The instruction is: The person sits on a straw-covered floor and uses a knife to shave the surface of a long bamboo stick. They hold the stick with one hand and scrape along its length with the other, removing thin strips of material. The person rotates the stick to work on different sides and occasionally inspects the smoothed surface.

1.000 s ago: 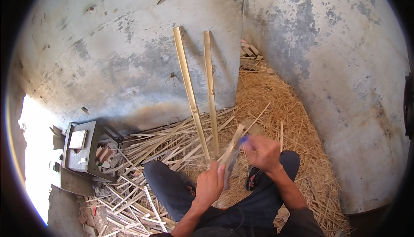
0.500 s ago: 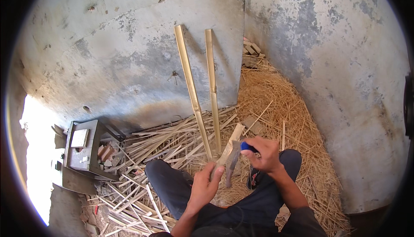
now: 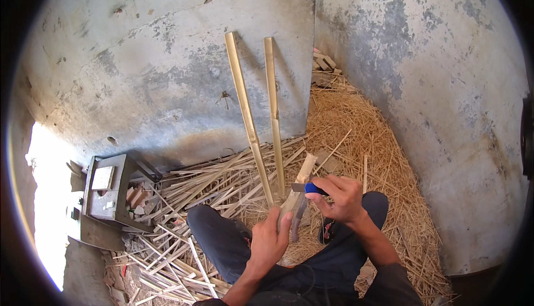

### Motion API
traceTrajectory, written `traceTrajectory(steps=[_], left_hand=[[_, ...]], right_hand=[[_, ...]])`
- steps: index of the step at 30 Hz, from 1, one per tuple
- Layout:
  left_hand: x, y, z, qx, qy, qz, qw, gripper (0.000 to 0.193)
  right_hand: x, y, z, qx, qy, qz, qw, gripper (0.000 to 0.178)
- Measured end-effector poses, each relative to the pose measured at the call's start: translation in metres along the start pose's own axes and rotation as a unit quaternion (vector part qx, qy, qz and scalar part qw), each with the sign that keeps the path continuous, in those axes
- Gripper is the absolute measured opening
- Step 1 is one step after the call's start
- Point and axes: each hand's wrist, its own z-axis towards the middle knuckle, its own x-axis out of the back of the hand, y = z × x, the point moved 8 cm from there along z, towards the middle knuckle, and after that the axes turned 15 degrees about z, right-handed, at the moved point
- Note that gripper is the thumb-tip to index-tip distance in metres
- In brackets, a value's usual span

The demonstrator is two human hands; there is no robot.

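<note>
My left hand (image 3: 270,236) is closed round the lower end of a split bamboo piece (image 3: 305,168), which slants up and away to the right between my knees. In my right hand (image 3: 343,197) is a knife (image 3: 314,188) with a blue handle. Its short flat blade points left and lies across the bamboo's middle, above my left hand; whether the edge is cutting in, I cannot tell. Beneath the knife, a dark curved piece (image 3: 298,221), of a kind I cannot make out, reaches down toward the ground.
Two long bamboo strips (image 3: 243,90) lean on the wall ahead. Split strips (image 3: 208,181) cover the floor at left, and straw-like shavings (image 3: 347,114) heap up on the right. A dark metal box-like stand (image 3: 105,189) stands at far left beside broken bricks. My bent legs (image 3: 214,233) frame the work.
My right hand has shifted slightly left, and the knife blade now lies level across the bamboo. The bamboo and my left hand have moved a little; the leaning strips are unchanged.
</note>
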Motion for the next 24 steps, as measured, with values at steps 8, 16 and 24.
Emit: traceTrajectory(steps=[8,16,24], left_hand=[[-0.011,-0.007,0.0,0.013,-0.054,-0.039,0.998,0.031],[-0.021,-0.026,-0.03,0.06,-0.142,-0.22,0.963,0.051],[-0.039,-0.024,-0.006,0.06,-0.253,-0.301,0.917,0.054]], right_hand=[[-0.001,0.003,-0.008,-0.02,0.005,-0.032,0.999,0.031],[0.126,0.14,-0.029,-0.257,0.268,0.026,0.928,0.038],[0.036,0.029,-0.008,-0.06,0.064,0.072,0.994,0.038]])
